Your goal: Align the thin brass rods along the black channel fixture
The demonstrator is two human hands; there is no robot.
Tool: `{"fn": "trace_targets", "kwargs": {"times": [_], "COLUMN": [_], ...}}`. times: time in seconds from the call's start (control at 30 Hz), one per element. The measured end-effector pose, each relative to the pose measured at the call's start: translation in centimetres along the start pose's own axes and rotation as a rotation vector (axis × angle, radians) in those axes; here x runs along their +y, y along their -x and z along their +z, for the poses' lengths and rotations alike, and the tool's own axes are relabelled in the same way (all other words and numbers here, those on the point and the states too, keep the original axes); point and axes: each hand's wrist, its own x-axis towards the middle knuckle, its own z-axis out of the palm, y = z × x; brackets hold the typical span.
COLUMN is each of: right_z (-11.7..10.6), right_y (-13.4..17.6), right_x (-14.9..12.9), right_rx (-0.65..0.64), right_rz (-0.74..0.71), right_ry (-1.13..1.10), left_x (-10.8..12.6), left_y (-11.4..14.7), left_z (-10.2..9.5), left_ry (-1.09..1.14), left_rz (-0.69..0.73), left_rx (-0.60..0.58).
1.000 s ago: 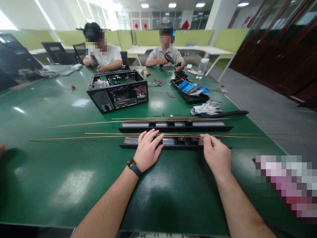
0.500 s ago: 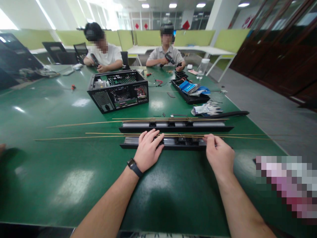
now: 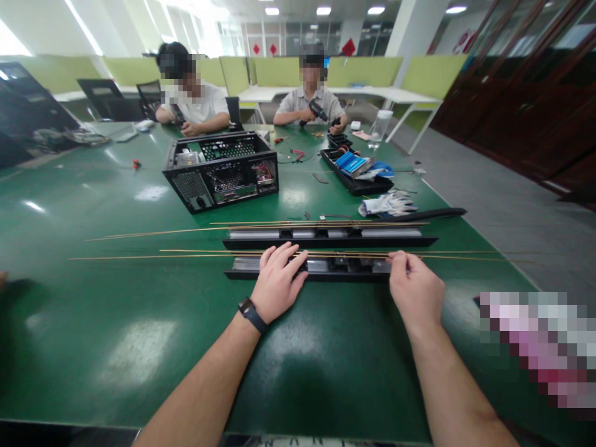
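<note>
Pinched in the right hand, a thin golden rod is now drawn slightly farther right along the near black rail, its left overhang shortened, while the left hand is laid, fingers spread, across the rail

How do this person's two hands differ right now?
The left hand lies spread, palm down, over the near rail, while the right hand is curled, pinching a thin rod. The left hand has a dark watch at its wrist; the right hand has none. Both are bare, without gloves, and at the same rail.
</note>
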Motion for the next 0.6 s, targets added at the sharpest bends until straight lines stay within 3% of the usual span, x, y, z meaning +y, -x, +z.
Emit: {"fn": "trace_targets", "kwargs": {"times": [0.13, 0.33, 0.5, 0.6], "right_z": [-0.05, 0.41, 0.05, 0.05], "right_y": [-0.08, 0.56, -0.24, 0.07], "right_x": [0.04, -0.38, 0.43, 0.07], "right_rx": [0.021, -0.047, 0.061, 0.02], "right_rz": [0.025, -0.09, -0.007, 0.007], "right_ry": [-0.024, -0.083, 0.01, -0.062], "left_x": [0.01, 0.0, 0.03, 0.05], "left_y": [-0.01, -0.01, 0.01, 0.01], "left_z": [0.01, -0.05, -0.04, -0.05], "left_ry": [0.002, 0.009, 0.01, 0.007], "left_rz": [-0.004, -0.004, -0.008, -0.006], "left_rx": [0.003, -0.004, -0.001, 0.001]}}
